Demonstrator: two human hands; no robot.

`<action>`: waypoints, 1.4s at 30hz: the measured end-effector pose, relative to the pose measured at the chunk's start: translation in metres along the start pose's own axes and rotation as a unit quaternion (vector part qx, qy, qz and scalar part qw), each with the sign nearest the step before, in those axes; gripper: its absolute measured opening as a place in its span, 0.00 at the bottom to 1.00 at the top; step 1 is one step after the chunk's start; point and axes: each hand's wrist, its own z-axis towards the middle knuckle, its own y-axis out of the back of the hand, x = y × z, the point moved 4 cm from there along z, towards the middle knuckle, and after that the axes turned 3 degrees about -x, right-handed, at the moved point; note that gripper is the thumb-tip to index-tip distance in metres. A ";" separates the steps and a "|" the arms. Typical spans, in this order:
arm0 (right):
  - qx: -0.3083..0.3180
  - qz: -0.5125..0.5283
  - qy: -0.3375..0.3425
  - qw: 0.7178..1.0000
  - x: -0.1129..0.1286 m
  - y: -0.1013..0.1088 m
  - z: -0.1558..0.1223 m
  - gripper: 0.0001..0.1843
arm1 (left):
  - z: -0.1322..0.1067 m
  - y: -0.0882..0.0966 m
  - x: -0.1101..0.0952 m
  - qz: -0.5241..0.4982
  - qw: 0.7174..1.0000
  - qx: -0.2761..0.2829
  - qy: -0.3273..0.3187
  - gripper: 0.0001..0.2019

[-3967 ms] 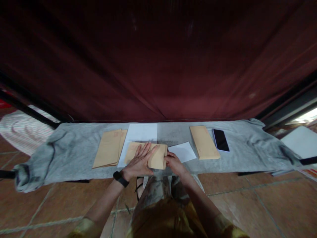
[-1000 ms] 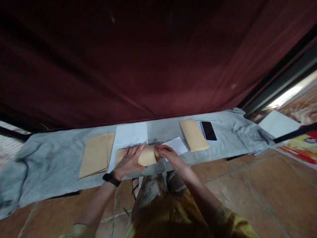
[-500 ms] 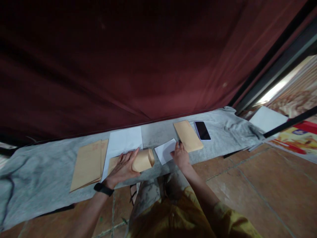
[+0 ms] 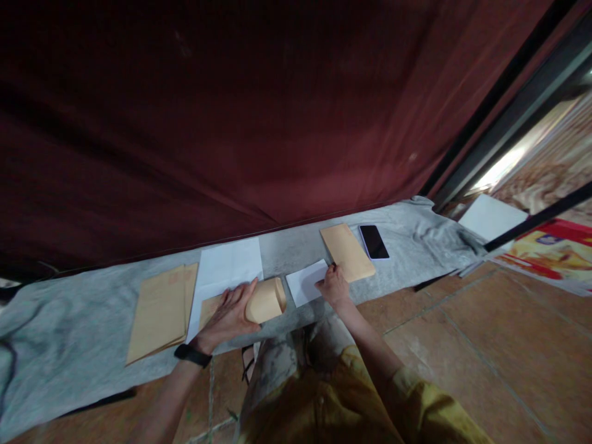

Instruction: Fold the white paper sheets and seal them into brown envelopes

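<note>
Lying under the left hand (image 4: 231, 312) is a brown envelope (image 4: 264, 300).

Your surface (image 4: 285, 251), draped in grey cloth (image 4: 74, 320)
From your left: overlapping brown envelopes (image 4: 158, 311); a white sheet (image 4: 232, 264) beside them; a smaller white paper (image 4: 305, 283); a brown envelope stack (image 4: 350, 253); a phone (image 4: 374, 242), dark screen up

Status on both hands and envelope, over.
Left hand holding envelope, mouth gaping. Right hand at white slip. Phone off right, clear of both hands.
</note>
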 end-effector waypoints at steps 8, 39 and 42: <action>-0.005 0.127 -0.010 0.992 -0.014 0.002 -0.002 0.16 | 0.000 -0.003 -0.001 0.016 1.000 0.002 0.011 0.60; 0.077 0.271 0.100 0.954 -0.002 -0.001 -0.029 0.16 | 0.000 -0.003 -0.002 -0.001 1.000 0.012 0.019 0.62; 0.098 0.241 0.094 0.961 -0.001 0.002 -0.026 0.14 | 0.000 -0.005 0.000 0.001 1.000 0.013 0.019 0.63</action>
